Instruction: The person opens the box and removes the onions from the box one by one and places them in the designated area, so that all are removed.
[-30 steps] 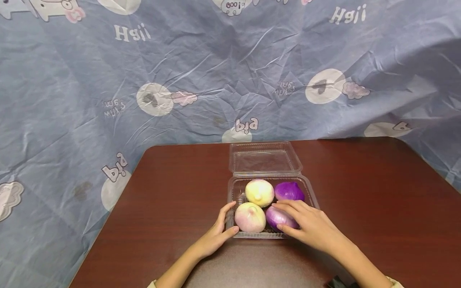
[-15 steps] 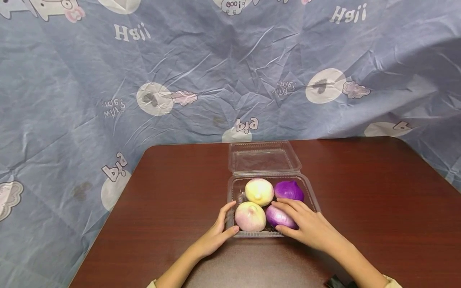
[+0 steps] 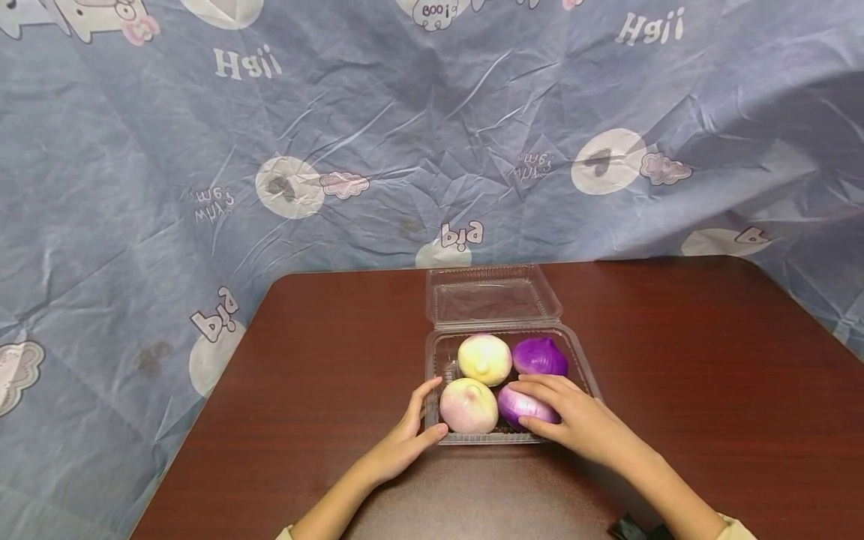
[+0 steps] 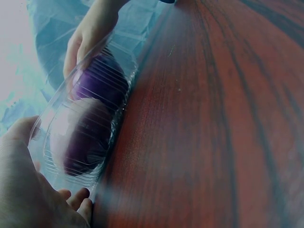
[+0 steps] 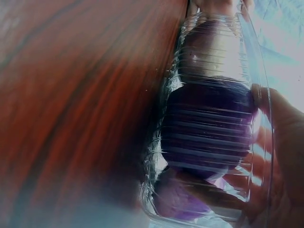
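Right hand [image 3: 586, 426] grasps the near-right purple-white onion [image 3: 528, 407], thumb on the near side, fingers over the far side; onion sits inside the clear container [image 3: 482, 439]. Left hand [image 3: 403, 444] clenches nothing: thumb at the near-left corner, fingers loosely bent along the left side, probably steadying the light plastic. Lid [image 3: 491, 296] lies folded back, leaving the contents reachable from above. Both forearms angle in from the near edge, right palm tilted inward. Beside the held onion, a pinkish onion [image 3: 469, 406]; behind, a yellowish onion [image 3: 484, 360] and a deep-purple onion [image 3: 540, 356].
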Action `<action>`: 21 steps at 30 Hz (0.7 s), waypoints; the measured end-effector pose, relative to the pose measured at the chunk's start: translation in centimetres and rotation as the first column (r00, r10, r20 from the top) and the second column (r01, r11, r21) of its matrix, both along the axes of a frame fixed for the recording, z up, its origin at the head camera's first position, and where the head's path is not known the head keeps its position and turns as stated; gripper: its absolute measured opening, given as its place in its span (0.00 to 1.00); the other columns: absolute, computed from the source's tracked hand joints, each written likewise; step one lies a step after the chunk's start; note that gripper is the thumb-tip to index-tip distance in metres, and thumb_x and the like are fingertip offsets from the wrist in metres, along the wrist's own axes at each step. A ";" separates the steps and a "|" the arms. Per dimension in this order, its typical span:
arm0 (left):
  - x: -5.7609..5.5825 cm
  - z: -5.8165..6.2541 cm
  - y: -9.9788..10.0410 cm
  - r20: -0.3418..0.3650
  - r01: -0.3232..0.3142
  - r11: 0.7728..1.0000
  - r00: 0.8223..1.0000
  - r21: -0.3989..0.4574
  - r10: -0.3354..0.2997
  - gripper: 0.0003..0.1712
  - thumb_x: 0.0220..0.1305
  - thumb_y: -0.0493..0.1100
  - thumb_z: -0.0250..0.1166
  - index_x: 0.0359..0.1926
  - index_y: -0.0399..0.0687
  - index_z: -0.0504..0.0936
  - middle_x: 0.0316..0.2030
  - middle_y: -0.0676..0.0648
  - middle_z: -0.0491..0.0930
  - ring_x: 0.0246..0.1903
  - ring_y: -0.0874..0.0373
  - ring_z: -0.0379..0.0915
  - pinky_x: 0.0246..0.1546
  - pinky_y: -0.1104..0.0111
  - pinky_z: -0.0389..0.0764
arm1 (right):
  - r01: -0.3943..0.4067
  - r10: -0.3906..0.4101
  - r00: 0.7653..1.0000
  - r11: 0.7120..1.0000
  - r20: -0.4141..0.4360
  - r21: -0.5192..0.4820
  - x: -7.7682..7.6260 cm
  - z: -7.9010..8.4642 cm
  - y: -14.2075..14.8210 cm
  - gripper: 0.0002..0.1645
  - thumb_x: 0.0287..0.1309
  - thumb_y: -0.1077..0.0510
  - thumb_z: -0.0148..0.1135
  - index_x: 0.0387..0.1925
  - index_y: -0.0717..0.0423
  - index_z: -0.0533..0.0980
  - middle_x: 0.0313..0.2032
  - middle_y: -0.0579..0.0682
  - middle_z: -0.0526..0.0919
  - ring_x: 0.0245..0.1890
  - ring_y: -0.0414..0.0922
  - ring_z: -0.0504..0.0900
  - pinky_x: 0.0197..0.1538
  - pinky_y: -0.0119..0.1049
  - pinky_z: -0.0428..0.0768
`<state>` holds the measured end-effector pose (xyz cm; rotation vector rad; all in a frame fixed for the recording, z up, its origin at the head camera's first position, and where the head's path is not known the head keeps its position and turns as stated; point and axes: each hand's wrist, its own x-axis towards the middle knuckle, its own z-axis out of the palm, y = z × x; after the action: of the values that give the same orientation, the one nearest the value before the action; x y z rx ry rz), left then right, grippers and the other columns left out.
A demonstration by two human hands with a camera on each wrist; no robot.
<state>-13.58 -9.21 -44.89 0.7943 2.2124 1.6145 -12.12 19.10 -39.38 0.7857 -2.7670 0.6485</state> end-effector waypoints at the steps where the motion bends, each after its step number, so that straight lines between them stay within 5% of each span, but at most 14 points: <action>1: 0.0 0.0 0.0 -0.001 0.000 1.000 1.000 0.001 0.000 0.36 0.66 0.48 0.50 0.68 0.56 0.40 0.70 0.44 0.39 0.70 0.47 0.29 0.65 0.43 0.43 | -0.003 0.003 1.000 1.000 -0.004 0.002 0.0 0.0 0.0 0.25 0.51 0.46 0.63 0.53 0.43 0.74 0.54 0.51 0.75 0.56 0.51 0.72 0.52 0.53 0.73; 21: 0.2 0.1 0.0 0.027 -0.009 1.000 1.000 -0.006 0.009 0.37 0.66 0.51 0.50 0.68 0.57 0.40 0.70 0.46 0.38 0.70 0.47 0.28 0.65 0.43 0.43 | 0.033 -0.033 0.999 0.999 0.004 0.024 0.6 1.2 0.2 0.24 0.53 0.43 0.60 0.52 0.39 0.74 0.54 0.48 0.76 0.54 0.48 0.74 0.44 0.52 0.77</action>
<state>-13.35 -9.18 -44.80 0.7575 2.2036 1.6131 -11.54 19.31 -38.21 0.7420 -2.7904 0.6126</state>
